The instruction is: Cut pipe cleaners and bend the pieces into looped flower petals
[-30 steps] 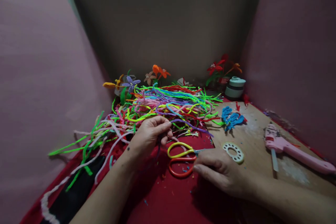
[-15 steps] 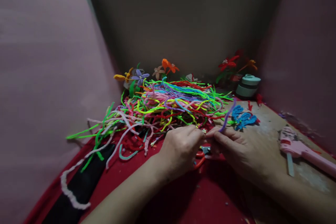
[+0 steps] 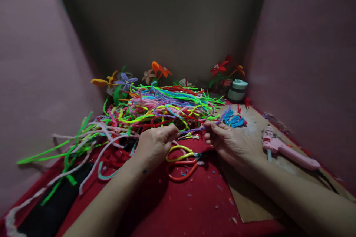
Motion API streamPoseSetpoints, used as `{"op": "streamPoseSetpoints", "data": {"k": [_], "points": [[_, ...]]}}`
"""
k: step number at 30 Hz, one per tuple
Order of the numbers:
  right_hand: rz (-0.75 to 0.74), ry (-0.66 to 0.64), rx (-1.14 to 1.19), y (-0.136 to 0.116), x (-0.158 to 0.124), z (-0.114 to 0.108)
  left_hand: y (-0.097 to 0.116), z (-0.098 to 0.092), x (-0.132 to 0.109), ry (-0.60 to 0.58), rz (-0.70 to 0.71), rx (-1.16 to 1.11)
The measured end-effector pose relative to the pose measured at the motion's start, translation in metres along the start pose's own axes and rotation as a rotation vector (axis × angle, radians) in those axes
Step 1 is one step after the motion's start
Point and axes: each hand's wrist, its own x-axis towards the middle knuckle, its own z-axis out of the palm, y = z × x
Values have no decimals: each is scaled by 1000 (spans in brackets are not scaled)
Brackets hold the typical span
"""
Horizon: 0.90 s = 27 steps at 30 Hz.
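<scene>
One purple pipe cleaner lies taut, long axis nine to three o'clock: left hand pinches it at nine, right hand at three, nearer the free tip pointing toward one.

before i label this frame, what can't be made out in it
All in the head view:
Purple strand: its left end is hidden by the left hand.
Scissors: blade tips lost in the dark near the right hand.
Glue gun: its cord disappears behind the right forearm.
Black item: cut off by the bottom edge, so unclear what it is.
Red flowers: dim and blurred.
</scene>
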Motion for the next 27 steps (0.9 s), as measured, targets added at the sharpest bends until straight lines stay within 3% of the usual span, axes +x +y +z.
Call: {"op": "streamPoseSetpoints", "data": {"k": [7,12,18,24,27], "points": [[5,-19,32,-7,4,0,0,4,-2,-45,50,191],[-33,-62,-22,-10,1,5,2,-3,2,-35,21,37],[-42,-90,-69,-4,-4,7,27,0,0,19,39,-329],[8,-149,-67,-2,-6,7,30,2,-7,97,111,-250],[82,-172,-247,-5,-16,12,24,0,-8,111,97,-177]]}}
